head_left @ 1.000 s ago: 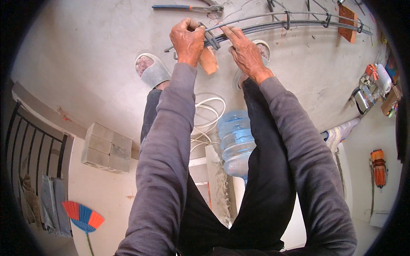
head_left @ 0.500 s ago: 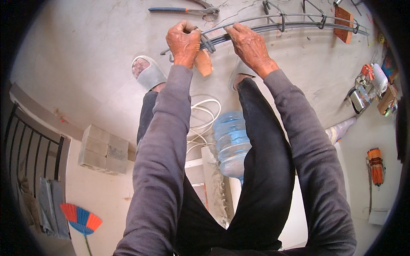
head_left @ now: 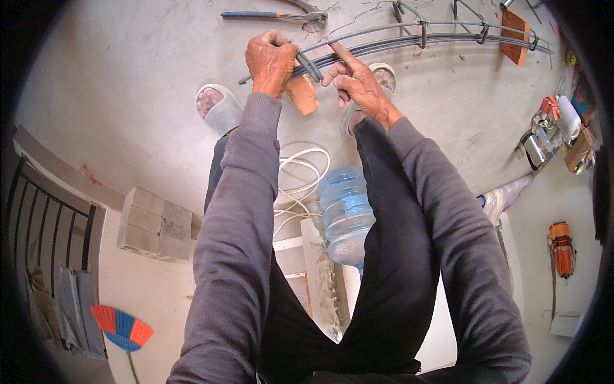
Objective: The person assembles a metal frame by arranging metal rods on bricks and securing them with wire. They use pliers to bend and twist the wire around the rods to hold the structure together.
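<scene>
Above my feet, a bundle of long grey steel rods (head_left: 396, 43) lies with wire stirrups looped round it. My left hand (head_left: 268, 64) is closed at the bundle's left end, gripping a bent steel stirrup (head_left: 309, 66); its fingertips are partly hidden. Beside it, my right hand (head_left: 364, 91) has its index finger stretched out to the upper rod. Its other fingers are half bent and apart, with nothing in them. An orange brick piece (head_left: 302, 96) sits under the rods near my left hand, and another brick (head_left: 513, 40) stands at their right end.
Beyond my left hand lie pincers (head_left: 251, 14) with a blue and orange handle. Between my legs are a blue water jug (head_left: 347, 208) and a coiled white hose (head_left: 318, 182). Concrete blocks (head_left: 157, 224) and a broom (head_left: 125, 329) are at left, assorted items (head_left: 537, 150) at right.
My right hand has let go of the rods and moved left and slightly nearer, its index finger now extended. The left hand keeps its grip, shifted slightly left.
</scene>
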`<state>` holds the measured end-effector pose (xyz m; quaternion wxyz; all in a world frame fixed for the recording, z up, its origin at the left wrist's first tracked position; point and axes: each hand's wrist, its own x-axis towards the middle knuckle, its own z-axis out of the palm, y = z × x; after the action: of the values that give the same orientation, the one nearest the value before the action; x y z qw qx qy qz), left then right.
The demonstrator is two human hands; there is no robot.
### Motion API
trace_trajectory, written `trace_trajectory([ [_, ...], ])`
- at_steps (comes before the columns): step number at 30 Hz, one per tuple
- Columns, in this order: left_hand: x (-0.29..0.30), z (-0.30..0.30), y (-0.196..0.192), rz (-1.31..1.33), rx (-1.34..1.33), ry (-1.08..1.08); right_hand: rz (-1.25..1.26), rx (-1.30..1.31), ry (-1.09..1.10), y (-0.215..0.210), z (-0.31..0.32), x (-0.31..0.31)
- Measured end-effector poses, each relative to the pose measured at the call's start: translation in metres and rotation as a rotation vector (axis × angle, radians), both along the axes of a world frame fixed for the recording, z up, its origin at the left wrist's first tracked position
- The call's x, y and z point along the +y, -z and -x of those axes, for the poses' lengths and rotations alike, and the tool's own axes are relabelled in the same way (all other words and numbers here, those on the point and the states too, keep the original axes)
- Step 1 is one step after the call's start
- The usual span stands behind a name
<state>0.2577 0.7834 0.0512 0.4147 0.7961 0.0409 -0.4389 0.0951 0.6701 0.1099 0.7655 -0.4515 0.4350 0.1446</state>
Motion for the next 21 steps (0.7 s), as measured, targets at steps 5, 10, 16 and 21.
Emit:
trace_trajectory([
  [5,0.002,0.005,-0.007,-0.003,0.075,0.019,-0.279,-0.042,0.606,0.018,-0.007,0.008],
  [10,-0.002,-0.001,-0.008,0.029,0.084,-0.052,-0.183,0.019,0.579,0.020,-0.018,0.009],
  [16,-0.003,-0.006,-0.016,0.065,0.097,-0.043,0.730,0.096,-0.252,0.022,-0.014,0.001],
  [21,-0.001,-0.003,-0.018,0.146,0.118,-0.071,1.186,-0.008,-0.563,0.016,-0.020,0.002],
])
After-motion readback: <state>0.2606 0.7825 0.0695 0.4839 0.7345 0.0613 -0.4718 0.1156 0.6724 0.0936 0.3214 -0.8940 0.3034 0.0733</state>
